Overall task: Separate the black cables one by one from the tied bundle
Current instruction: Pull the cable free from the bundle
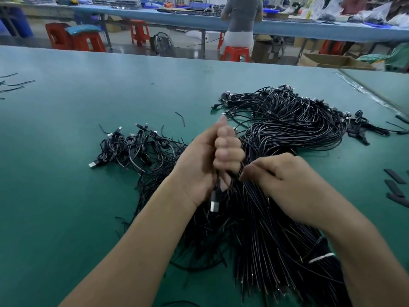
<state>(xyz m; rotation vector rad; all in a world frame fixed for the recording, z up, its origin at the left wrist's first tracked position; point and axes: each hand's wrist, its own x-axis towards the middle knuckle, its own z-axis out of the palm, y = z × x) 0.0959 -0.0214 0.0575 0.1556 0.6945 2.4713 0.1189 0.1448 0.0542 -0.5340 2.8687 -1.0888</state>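
Note:
A big bundle of black cables (294, 129) sprawls over the green table (66, 196), tied with a white band (322, 258) near my right forearm. My left hand (212, 158) is fisted round a few black cables, and a silver USB plug (214, 204) hangs below that fist. My right hand (285, 180) lies over the bundle, its fingertips pinching cable strands just right of the left fist. A smaller heap of separated cables (137, 149) lies to the left.
Short black cut pieces (396, 187) lie at the right table edge, and thin black ties (20, 83) at the far left. Beyond the table a person (241, 21) sits on a red stool (235, 53) at another bench; more red stools and cardboard boxes stand there.

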